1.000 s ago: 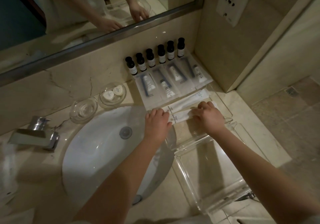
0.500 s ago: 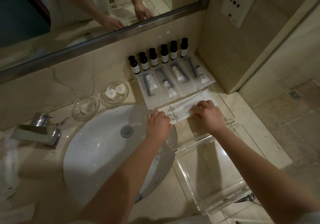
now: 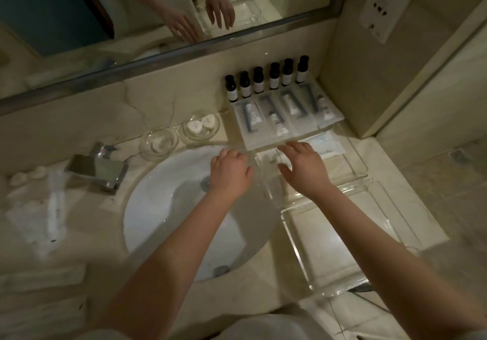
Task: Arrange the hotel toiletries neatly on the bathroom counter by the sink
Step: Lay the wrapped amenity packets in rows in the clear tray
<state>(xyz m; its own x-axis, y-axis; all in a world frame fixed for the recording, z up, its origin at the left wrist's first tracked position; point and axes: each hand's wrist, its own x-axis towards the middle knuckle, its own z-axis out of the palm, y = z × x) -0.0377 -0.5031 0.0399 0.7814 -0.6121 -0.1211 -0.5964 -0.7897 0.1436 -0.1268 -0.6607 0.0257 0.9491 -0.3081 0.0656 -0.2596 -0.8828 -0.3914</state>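
Several small dark bottles (image 3: 266,81) stand in a row against the back wall. In front of them lie clear sachets with small tubes (image 3: 276,119), side by side. Two long white packets (image 3: 325,146) lie flat in front of the sachets. My right hand (image 3: 303,168) hovers over the nearer packet with fingers spread, holding nothing. My left hand (image 3: 229,173) is beside it at the sink's rim, fingers loose and empty. Both hands appear with extended fingers in the mirror.
A clear acrylic tray (image 3: 340,250) sits on the counter right of the white sink (image 3: 168,216). A glass dish with two heart-shaped soaps (image 3: 201,127), an empty glass dish (image 3: 159,140) and the faucet (image 3: 97,167) are behind the sink. Blurred packets (image 3: 52,208) lie far left.
Both hands have let go of the white packet and opened, drawing back slightly. The packets now lie closer to the sachets.
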